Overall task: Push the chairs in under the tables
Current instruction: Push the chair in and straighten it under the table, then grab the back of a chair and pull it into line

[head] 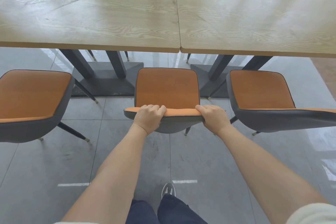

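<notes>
Head view: left hand [149, 116] and right hand [212, 116] each hold a grip curled over the backrest of the middle orange-seated grey-shelled chair [167, 88]; I should push evenly, straight toward the seam of the pale wood-grain tables [179, 23].

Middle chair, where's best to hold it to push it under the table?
Grip the backrest along its top edge, from behind, as the left hand and right hand do, spread apart. The seat points at the tables, so an even push should send it straight in.

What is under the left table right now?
Two dark table legs on a flat base plate, plus thin chair legs behind. The tabletop hides everything farther back.
</notes>
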### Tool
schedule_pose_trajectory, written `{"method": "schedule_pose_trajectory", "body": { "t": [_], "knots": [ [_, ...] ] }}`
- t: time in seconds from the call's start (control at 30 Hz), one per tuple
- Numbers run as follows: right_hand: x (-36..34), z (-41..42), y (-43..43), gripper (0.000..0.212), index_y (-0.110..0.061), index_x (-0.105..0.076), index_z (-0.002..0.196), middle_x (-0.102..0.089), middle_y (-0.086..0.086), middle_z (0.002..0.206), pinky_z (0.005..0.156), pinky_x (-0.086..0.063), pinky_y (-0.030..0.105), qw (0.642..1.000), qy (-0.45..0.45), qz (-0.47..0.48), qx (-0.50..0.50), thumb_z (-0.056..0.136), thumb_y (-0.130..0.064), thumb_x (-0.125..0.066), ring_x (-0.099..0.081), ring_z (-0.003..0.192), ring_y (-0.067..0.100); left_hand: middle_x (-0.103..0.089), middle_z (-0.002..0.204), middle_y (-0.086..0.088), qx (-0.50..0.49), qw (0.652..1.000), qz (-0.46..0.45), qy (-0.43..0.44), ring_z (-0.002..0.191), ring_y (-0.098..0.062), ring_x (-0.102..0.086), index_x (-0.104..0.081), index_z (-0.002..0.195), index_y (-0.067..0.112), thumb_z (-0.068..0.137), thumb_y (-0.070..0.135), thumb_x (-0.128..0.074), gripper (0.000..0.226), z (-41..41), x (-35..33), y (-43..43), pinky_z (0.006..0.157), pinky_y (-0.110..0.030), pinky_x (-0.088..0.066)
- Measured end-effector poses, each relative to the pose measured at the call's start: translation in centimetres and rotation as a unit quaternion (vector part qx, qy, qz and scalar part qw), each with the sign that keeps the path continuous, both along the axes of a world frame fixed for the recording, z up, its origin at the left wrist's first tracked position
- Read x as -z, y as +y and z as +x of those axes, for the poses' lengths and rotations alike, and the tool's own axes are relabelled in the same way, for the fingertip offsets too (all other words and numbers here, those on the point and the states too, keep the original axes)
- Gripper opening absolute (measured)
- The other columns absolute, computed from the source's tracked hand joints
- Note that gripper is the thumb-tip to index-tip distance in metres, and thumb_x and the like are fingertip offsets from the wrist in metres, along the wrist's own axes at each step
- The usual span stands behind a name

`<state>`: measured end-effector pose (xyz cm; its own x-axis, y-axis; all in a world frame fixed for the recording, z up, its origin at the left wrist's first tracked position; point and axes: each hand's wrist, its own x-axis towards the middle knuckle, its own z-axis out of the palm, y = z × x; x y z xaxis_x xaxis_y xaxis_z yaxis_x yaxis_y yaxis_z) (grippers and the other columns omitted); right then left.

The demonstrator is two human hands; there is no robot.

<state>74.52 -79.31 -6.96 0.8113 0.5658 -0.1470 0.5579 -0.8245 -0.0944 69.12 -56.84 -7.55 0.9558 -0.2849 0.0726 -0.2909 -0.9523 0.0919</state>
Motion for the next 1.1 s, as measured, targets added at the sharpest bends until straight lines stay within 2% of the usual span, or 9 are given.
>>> {"method": "schedule_pose_trajectory", "body": {
  "t": [0.1,0.2,0.27,0.37,0.47,0.63,0.8,0.9,1.1],
  "knots": [
    [0.0,-0.5,0.0,0.025,-0.01,-0.054,0.112,-0.065,0.008,0.102,0.077,-0.049,0.032,1.0,0.012,-0.028,-0.001,0.09,-0.005,-0.044,-0.059,0.092,0.025,-0.064,0.055,-0.012,0.001,1.0,0.003,0.025,0.047,-0.028,-0.062,-0.064,0.072,0.0,0.043,-0.004,-0.08,0.033,-0.5,0.4,-0.1,0.043,-0.028,-0.052],
    [-0.3,-0.6,0.1,0.017,-0.008,-0.053,0.104,-0.063,0.008,0.099,0.075,-0.05,0.035,0.999,0.025,-0.044,0.016,0.089,-0.003,-0.047,-0.058,0.089,0.024,-0.067,0.094,-0.014,-0.013,0.996,0.016,0.091,0.085,-0.03,-0.063,-0.057,0.104,0.003,0.079,0.007,-0.061,0.026,-0.3,0.6,-0.1,0.073,-0.035,-0.049],
    [-0.5,-0.5,0.2,0.016,-0.008,-0.052,0.103,-0.062,0.009,0.101,0.075,-0.05,0.035,0.998,0.035,-0.043,0.027,0.087,-0.007,-0.051,-0.057,0.09,0.025,-0.063,0.107,-0.01,-0.012,0.996,0.018,0.089,0.097,-0.027,-0.058,-0.051,0.111,0.007,0.087,0.016,-0.055,0.026,-0.2,0.9,0.0,0.081,-0.036,-0.045],
    [-0.9,-0.7,0.3,0.035,-0.01,-0.05,0.115,-0.059,0.008,0.112,0.081,-0.048,0.035,0.996,0.069,-0.024,0.044,0.084,-0.021,-0.06,-0.055,0.1,0.025,-0.053,0.13,-0.01,-0.002,0.995,0.035,0.097,0.119,-0.026,-0.047,-0.042,0.126,0.009,0.085,0.038,-0.061,0.054,-0.2,0.9,0.3,0.099,-0.035,-0.038],
    [-1.7,-0.9,1.2,0.06,-0.012,-0.039,0.132,-0.049,0.007,0.13,0.09,-0.044,0.036,0.991,0.122,-0.001,0.053,0.081,-0.035,-0.061,-0.049,0.115,0.025,-0.019,0.154,-0.007,-0.006,0.989,0.067,0.128,0.142,-0.025,-0.015,-0.014,0.145,0.011,0.084,0.058,-0.051,0.086,-0.4,0.1,1.4,0.116,-0.043,-0.012],
    [-3.5,-0.7,6.0,0.081,-0.015,-0.008,0.148,-0.013,0.004,0.156,0.114,-0.019,0.037,0.985,0.17,0.026,0.024,0.088,-0.051,-0.049,-0.017,0.142,0.022,0.006,0.157,0.0,-0.075,0.985,0.098,0.12,0.143,-0.016,0.01,0.007,0.146,0.016,0.089,0.065,-0.023,0.081,-1.9,-2.0,6.3,0.113,-0.042,0.012],
    [-4.7,-0.9,13.9,0.075,-0.015,0.02,0.145,0.019,0.004,0.155,0.112,0.011,0.035,0.995,0.084,0.021,-0.039,0.095,-0.055,-0.021,0.016,0.143,0.019,0.013,0.156,-0.001,-0.186,0.97,0.112,0.108,0.142,-0.017,0.015,0.013,0.145,0.015,0.095,0.054,-0.019,0.07,-5.2,-5.4,13.7,0.114,-0.042,0.013],
    [-5.6,-1.2,18.9,0.075,-0.016,0.028,0.14,0.028,0.004,0.152,0.107,0.018,0.033,0.996,0.054,0.03,-0.064,0.093,-0.058,-0.013,0.024,0.139,0.018,0.015,0.156,-0.002,-0.237,0.961,0.103,0.096,0.142,-0.018,0.016,0.015,0.144,0.014,0.096,0.052,-0.017,0.07,-7.6,-6.7,18.4,0.113,-0.043,0.013],
    [-7.2,-3.3,30.4,0.078,-0.016,0.029,0.14,0.03,0.003,0.151,0.107,0.018,0.033,0.994,0.031,0.056,-0.086,0.093,-0.059,-0.015,0.025,0.139,0.018,0.014,0.156,-0.003,-0.296,0.949,0.101,0.042,0.141,-0.019,0.016,0.015,0.144,0.016,0.092,0.059,-0.016,0.074,-10.7,-6.8,30.2,0.109,-0.041,0.017]
  ]
}}
